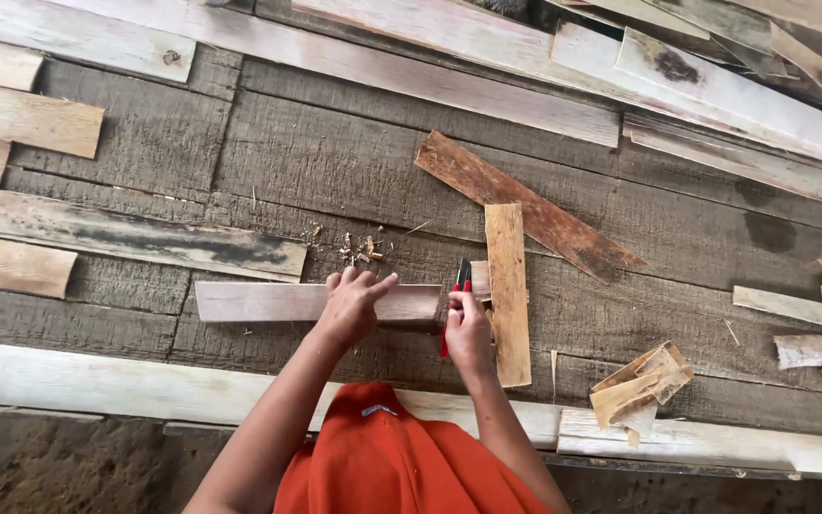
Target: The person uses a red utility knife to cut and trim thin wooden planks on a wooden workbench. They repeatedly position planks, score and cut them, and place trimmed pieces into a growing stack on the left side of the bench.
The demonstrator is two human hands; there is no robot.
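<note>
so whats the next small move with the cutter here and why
Probably draw the red cutter across the pale strip: the left hand presses the strip flat on the plank table, and the right hand holds the blade at its right end.

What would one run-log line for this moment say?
left hand: flat on pale strip | right hand: gripping red-handled cutter at strip's end | surface: plank table

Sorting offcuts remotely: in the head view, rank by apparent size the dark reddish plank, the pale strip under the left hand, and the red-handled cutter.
1. Dark reddish plank
2. Pale strip, nearly as long, so unsure
3. Red-handled cutter, clearly smallest
</note>
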